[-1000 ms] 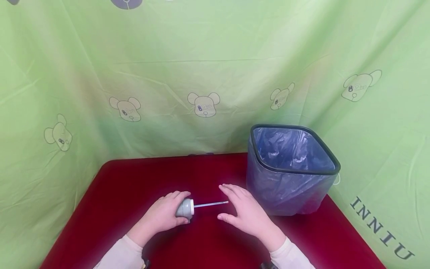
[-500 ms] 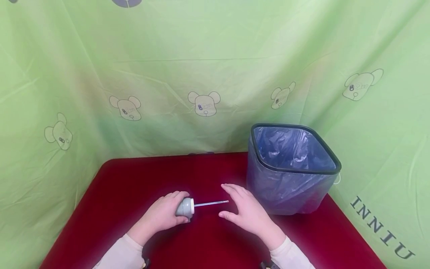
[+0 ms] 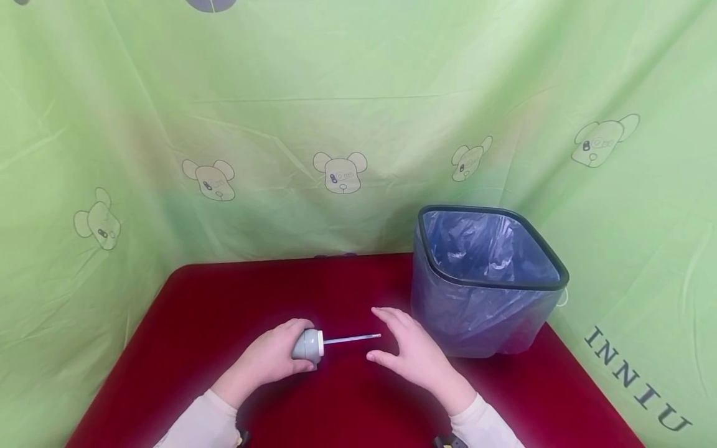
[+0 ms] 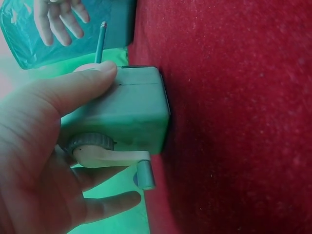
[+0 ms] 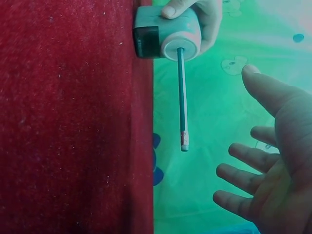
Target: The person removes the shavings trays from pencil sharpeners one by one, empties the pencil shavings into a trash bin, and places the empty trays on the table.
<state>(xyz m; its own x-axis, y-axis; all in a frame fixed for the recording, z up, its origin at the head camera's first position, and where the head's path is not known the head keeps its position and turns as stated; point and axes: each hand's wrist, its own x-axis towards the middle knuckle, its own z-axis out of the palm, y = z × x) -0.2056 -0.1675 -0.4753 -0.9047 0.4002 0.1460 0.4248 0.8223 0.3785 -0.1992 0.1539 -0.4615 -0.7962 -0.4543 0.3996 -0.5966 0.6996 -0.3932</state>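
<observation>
My left hand (image 3: 270, 353) grips a grey crank pencil sharpener (image 3: 306, 346) on the red table, thumb on one side and fingers on the other. In the left wrist view its crank handle (image 4: 117, 158) points toward my palm. A pencil (image 3: 351, 339) sticks out of the sharpener's round white front, eraser end toward the right; its other end is hidden inside. Just beyond that eraser end, my right hand (image 3: 417, 358) is held with fingers spread and thumb apart, touching nothing. The right wrist view shows a dark window (image 5: 147, 42) on the sharpener's front.
A bin (image 3: 476, 317) with a black rim and a bluish plastic liner stands on the table's right side, behind my right hand. Green curtains (image 3: 269, 124) with bear prints enclose the red-covered table (image 3: 224, 298) at the back and both sides.
My right hand has drifted slightly right, away from the pencil's eraser end. The left hand, sharpener and pencil stay nearly where they were.
</observation>
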